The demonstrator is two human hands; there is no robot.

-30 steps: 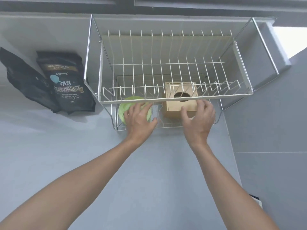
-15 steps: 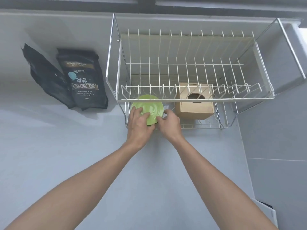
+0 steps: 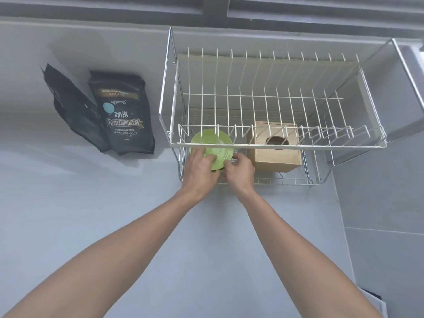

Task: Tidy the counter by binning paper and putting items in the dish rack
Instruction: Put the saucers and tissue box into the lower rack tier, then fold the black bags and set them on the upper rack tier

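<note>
At the rack's [image 3: 278,145] near left corner, on its lower tier, a green plate [image 3: 212,149] stands tilted on edge, grasped by both the left hand [image 3: 199,172] and right hand [image 3: 241,172]. Right of it sits a wooden box [image 3: 274,151].

Home kitchen. Grey counter [image 3: 91,203] against a grey wall; two-tier wire dish rack [image 3: 275,143] at its back right corner, green plate [image 3: 213,143] inside. Two black coffee bags [image 3: 124,115] at the back edge.

Black pouch [image 3: 124,115]: "Treasure", seemingly "BLUE MOUNTAIN", upside down.
</note>
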